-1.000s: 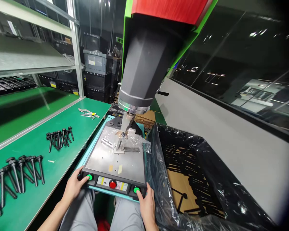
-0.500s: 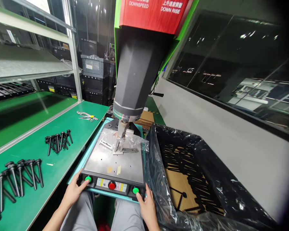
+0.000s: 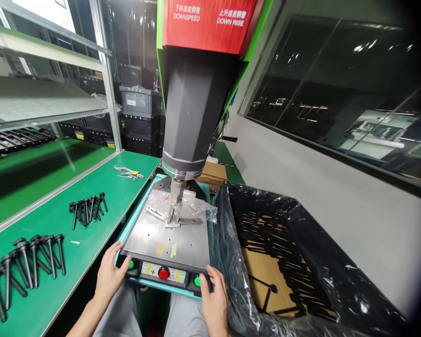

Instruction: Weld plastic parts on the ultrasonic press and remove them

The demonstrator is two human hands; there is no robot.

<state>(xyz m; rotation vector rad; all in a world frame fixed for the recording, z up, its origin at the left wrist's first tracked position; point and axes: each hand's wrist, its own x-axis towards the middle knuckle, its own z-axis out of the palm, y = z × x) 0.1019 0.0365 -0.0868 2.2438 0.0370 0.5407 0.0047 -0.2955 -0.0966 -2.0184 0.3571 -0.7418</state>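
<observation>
In front of me stands a press-like machine with a flat metal bed (image 3: 147, 238). Its dark grey head (image 3: 189, 107) reaches down to a metal tool (image 3: 176, 194) over a small fixture (image 3: 173, 223). My left hand (image 3: 112, 271) is at the bed's front left corner, fingers apart, thumb by the left green button (image 3: 131, 265). My right hand (image 3: 214, 292) is at the front right corner, fingers spread, its thumb partly covering the right green button (image 3: 197, 281). Neither hand holds anything. Between them is a red button (image 3: 163, 273). Clear plastic film (image 3: 199, 206) lies around the fixture.
Several black bolt-like parts (image 3: 31, 257) lie on the green table (image 3: 101, 234) at left, with another group (image 3: 87, 208) behind and pliers (image 3: 128, 172) farther back. At right, a plastic-lined bin (image 3: 231, 262) holds many black parts on cardboard. Dark crates (image 3: 140, 126) stand behind.
Both hands have lifted a little and their thumbs have shifted on the green buttons. The left hand has moved slightly up and right. The view has shifted slightly.
</observation>
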